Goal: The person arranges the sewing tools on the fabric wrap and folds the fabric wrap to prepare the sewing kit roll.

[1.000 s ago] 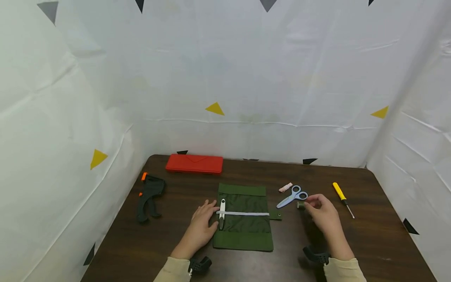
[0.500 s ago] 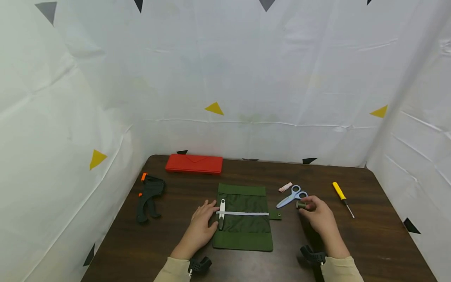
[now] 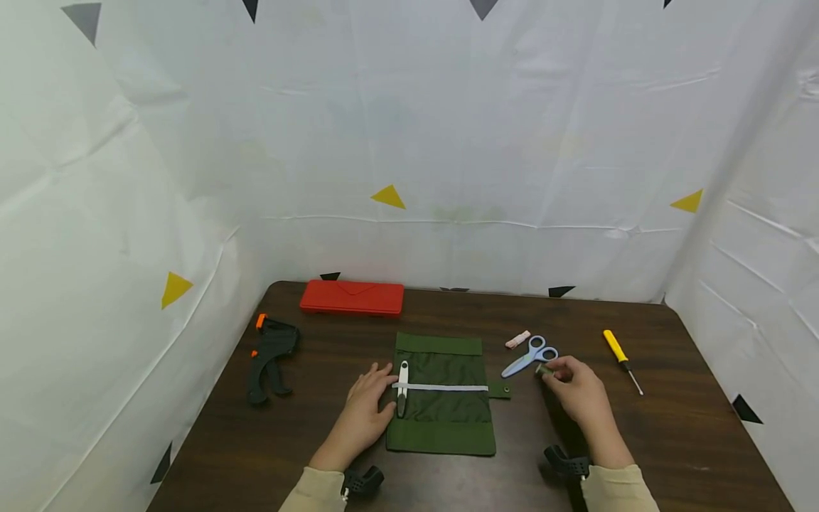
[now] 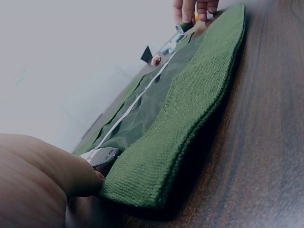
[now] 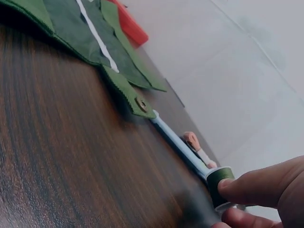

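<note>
My right hand (image 3: 581, 390) pinches a small spool of dark green thread (image 5: 219, 183) between thumb and fingers, just in front of the light blue scissors (image 3: 528, 358). A green cloth roll-up pouch (image 3: 441, 437) lies spread out in the middle of the table, a white elastic band (image 3: 448, 388) running across it. Under that band, at the left edge, sits a white and dark grey tool (image 3: 403, 388) whose kind I cannot tell. My left hand (image 3: 366, 411) rests at the pouch's left edge with relaxed fingers, close beside this tool.
Beyond the scissors lies a small pink bundle (image 3: 517, 340). A yellow-handled screwdriver (image 3: 619, 353) is at the right. A red case (image 3: 352, 297) sits at the back, and a black clamp with orange tips (image 3: 274, 359) at the left. White sheeting (image 3: 448, 142) surrounds the table.
My right hand has moved slightly left with the spool, and the spool has turned in its fingers. The left hand and the pouch stay where they were.
</note>
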Demonstrator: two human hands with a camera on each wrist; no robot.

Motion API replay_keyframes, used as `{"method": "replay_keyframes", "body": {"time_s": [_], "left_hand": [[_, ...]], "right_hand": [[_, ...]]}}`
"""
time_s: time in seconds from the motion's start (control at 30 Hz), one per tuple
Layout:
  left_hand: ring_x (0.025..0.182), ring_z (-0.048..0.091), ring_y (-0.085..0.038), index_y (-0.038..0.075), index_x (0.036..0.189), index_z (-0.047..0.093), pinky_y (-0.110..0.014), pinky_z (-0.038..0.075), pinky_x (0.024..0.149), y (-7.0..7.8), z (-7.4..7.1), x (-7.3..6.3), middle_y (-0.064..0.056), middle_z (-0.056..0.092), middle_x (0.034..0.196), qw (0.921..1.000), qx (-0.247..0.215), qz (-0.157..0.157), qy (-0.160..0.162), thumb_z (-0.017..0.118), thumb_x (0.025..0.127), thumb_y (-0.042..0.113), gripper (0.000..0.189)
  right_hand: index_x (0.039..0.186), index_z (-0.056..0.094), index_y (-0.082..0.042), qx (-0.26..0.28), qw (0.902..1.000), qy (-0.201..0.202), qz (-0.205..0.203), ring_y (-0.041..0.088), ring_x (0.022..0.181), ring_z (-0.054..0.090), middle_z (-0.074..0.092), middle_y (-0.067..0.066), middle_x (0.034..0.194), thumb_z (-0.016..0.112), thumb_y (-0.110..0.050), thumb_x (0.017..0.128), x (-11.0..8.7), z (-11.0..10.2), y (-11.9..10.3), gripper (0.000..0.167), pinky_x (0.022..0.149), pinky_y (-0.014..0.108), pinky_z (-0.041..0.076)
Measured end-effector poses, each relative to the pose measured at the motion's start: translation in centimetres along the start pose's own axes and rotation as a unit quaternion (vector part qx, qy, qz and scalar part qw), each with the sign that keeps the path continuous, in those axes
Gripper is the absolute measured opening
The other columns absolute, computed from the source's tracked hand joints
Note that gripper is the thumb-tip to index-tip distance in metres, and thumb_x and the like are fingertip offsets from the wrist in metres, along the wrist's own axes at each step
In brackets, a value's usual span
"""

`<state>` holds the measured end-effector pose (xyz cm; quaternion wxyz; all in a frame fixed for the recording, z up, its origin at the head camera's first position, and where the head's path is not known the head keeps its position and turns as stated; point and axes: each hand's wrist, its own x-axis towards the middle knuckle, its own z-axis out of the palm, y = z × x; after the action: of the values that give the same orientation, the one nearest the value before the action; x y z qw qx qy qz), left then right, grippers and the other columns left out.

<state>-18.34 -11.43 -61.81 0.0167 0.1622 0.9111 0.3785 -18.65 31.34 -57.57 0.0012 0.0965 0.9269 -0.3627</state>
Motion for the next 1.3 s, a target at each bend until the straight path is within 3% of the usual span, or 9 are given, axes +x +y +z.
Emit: {"method": "replay_keyframes", "body": {"time_s": [0.1,0.4,0.53,0.7,0.87,1.1,1.3], "left_hand": [[0.167,0.028,-0.041,0.008,0.153,0.061,-0.067,0.020,0.133,0.0,0.0,0.0,-0.013,0.046,0.171,1.0000,0.001,0.002,0.001,0.072,0.104,0.012,0.050],[0.166,0.029,-0.040,0.008,0.152,0.061,-0.067,0.020,0.132,-0.1,0.1,0.0,-0.013,0.047,0.171,1.0000,0.005,-0.001,0.002,0.073,0.104,0.012,0.050],[0.166,0.029,-0.041,0.008,0.152,0.061,-0.068,0.020,0.132,-0.1,0.1,0.0,-0.014,0.047,0.171,1.0000,0.007,0.003,0.005,0.073,0.104,0.012,0.050],[0.166,0.029,-0.041,0.009,0.152,0.061,-0.068,0.021,0.132,0.0,0.1,0.0,-0.014,0.047,0.171,0.9999,0.009,0.004,0.006,0.073,0.103,0.012,0.050],[0.166,0.030,-0.042,0.008,0.151,0.062,-0.068,0.021,0.132,0.2,0.1,-0.1,-0.014,0.048,0.170,0.9999,0.007,0.005,0.008,0.073,0.103,0.010,0.050],[0.166,0.030,-0.041,0.008,0.151,0.062,-0.068,0.021,0.132,0.0,0.3,-0.2,-0.013,0.048,0.170,1.0000,0.007,0.005,0.003,0.073,0.103,0.011,0.050],[0.166,0.030,-0.039,0.008,0.152,0.061,-0.067,0.021,0.132,0.0,0.3,-0.2,-0.013,0.047,0.171,0.9999,0.016,0.004,0.005,0.073,0.103,0.012,0.050]], "right_hand": [[0.127,0.071,-0.003,0.004,1.0000,0.004,-0.001,0.038,0.109,0.067,0.073,0.025,0.123,0.072,-0.024,0.104,0.0,-0.1,-0.1,0.031,0.088,0.050,0.051],[0.131,0.068,-0.005,0.051,0.9986,0.011,-0.006,0.031,0.098,0.070,0.074,0.023,0.122,0.072,-0.023,0.106,-0.2,0.4,-0.9,0.031,0.072,0.031,0.052],[0.131,0.069,-0.005,0.100,0.9946,0.009,-0.027,0.024,0.087,0.068,0.073,0.020,0.119,0.073,-0.023,0.106,-0.4,1.1,-2.3,0.031,0.067,0.028,0.057],[0.128,0.076,-0.007,0.144,0.9864,0.001,-0.080,0.028,0.084,0.072,0.073,0.019,0.118,0.074,-0.019,0.106,-0.3,2.8,-4.1,0.025,0.065,0.031,0.062],[0.126,0.074,-0.003,0.197,0.9760,-0.029,-0.087,0.025,0.081,0.071,0.071,0.020,0.115,0.075,-0.012,0.104,-0.5,5.0,-5.9,0.024,0.066,0.034,0.064],[0.125,0.066,0.009,0.315,0.9430,-0.082,-0.067,0.027,0.089,0.076,0.072,0.023,0.109,0.078,-0.004,0.100,-0.7,8.2,-8.4,0.031,0.076,0.036,0.067],[0.125,0.068,0.011,0.347,0.9291,-0.107,-0.067,0.025,0.086,0.078,0.074,0.021,0.106,0.079,-0.002,0.098,-0.5,11.1,-10.3,0.031,0.079,0.035,0.067]]}}
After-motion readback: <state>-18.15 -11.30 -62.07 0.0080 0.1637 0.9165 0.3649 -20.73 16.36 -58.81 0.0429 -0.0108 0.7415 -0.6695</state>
